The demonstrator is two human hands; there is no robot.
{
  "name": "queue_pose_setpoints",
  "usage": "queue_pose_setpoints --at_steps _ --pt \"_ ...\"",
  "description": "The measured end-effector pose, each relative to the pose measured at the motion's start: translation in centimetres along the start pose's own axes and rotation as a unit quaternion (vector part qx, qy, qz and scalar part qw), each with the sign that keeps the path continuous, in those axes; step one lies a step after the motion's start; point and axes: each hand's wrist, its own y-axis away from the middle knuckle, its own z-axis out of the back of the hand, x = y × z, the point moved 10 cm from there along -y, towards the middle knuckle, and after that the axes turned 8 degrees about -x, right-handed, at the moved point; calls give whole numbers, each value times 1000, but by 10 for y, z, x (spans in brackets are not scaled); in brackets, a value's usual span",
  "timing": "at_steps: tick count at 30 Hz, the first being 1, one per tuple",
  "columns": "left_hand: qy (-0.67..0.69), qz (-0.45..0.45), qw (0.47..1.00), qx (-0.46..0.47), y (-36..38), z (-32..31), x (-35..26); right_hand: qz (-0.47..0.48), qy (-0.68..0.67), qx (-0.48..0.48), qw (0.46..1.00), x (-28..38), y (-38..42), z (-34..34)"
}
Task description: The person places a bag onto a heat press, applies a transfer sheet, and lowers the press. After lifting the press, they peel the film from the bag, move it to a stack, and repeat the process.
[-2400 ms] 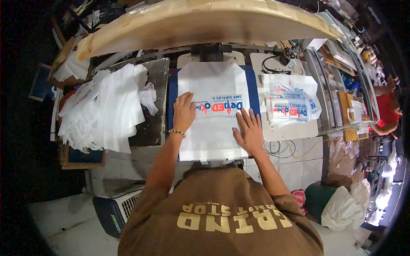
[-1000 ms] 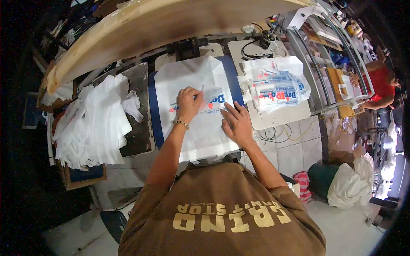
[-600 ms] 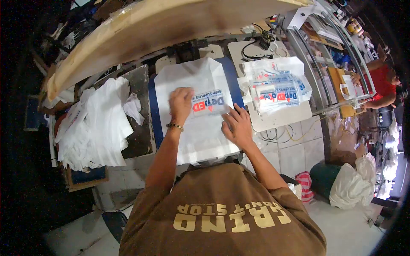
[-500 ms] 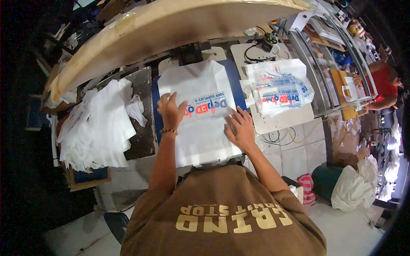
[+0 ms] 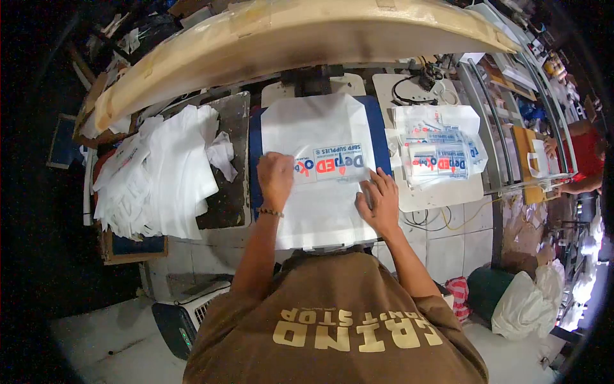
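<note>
A white fabric bag [image 5: 320, 211] lies flat on a blue board [image 5: 382, 137], its upper part printed with red and blue lettering [image 5: 329, 163]. My left hand [image 5: 275, 182] is at the left side of the print, fingers curled in and slightly blurred; whatever they may pinch is hidden. On the bag's right edge, just below the print, rests my right hand [image 5: 380, 203] with its fingers apart.
A pile of white bags [image 5: 166, 173] is on the left. Printed sheets [image 5: 441, 150] lie stacked on a pale board [image 5: 441, 200] at right. A big tan padded panel [image 5: 307, 41] hangs over the far side. A person in red [image 5: 581, 153] is far right.
My left hand's spread fingers have curled in beside the print. My right hand stays on the right edge, fingers apart. The whole view has shifted, moving the bench toward the right.
</note>
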Motion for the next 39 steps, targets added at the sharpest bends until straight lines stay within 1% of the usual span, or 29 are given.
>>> queue_pose_setpoints --at_steps 2,3,6,9,16,18,19,21,22,25,26,27,28,29,31,32,34,36,38,39 --pt "64 -106 992 37 11 12 -60 -1 -5 -3 1000 1 -1 2" --pt "70 -114 991 20 19 16 -69 -1 -5 -2 1000 1 -1 2" --pt "45 -122 991 13 28 21 -77 0 -3 -4 1000 0 0 2" --pt "49 -124 990 34 34 20 -79 1 -4 -1 1000 -1 0 -1" --pt "48 -139 989 34 36 18 -77 6 -2 4 1000 -2 1 -2" --pt "47 -62 997 -7 25 26 -65 9 -1 0 1000 -2 2 -2" --pt "49 -65 997 -8 18 27 -70 9 -1 0 1000 -3 3 -2" --pt "-19 6 997 -68 -3 40 -67 8 1 0 1000 -3 2 -1" --pt "-18 6 998 -68 -10 35 -71 6 -1 1 1000 -3 2 -1" --pt "31 -87 995 33 -28 -15 -104 5 -6 4 1000 -2 3 -1" --pt "33 -88 995 32 -33 -37 -109 5 -10 6 1000 -3 3 -2" --pt "124 -104 982 95 -33 -73 -118 5 -8 3 1000 -4 3 -2" --pt "213 -119 957 159 -32 -93 -134 8 -6 2 1000 -3 3 -2" --pt "216 -122 955 159 -33 -100 -138 11 -3 1 1000 -3 4 -2" --pt "107 -180 956 206 -34 -117 -158 10 -2 1 1000 -2 2 0" --pt "111 -184 954 208 -39 -117 -163 10 -5 6 1000 -2 2 0" --pt "141 -168 939 265 -41 -126 -159 6 1 -4 1000 -3 2 2" --pt "148 -166 938 266 -42 -127 -158 11 -12 -12 1000 -1 3 4" --pt "183 -154 942 233 -48 -122 -156 9 -14 -13 1000 -2 2 4" --pt "184 -156 941 236 -47 -122 -157 10 -17 -11 1000 -2 2 4"
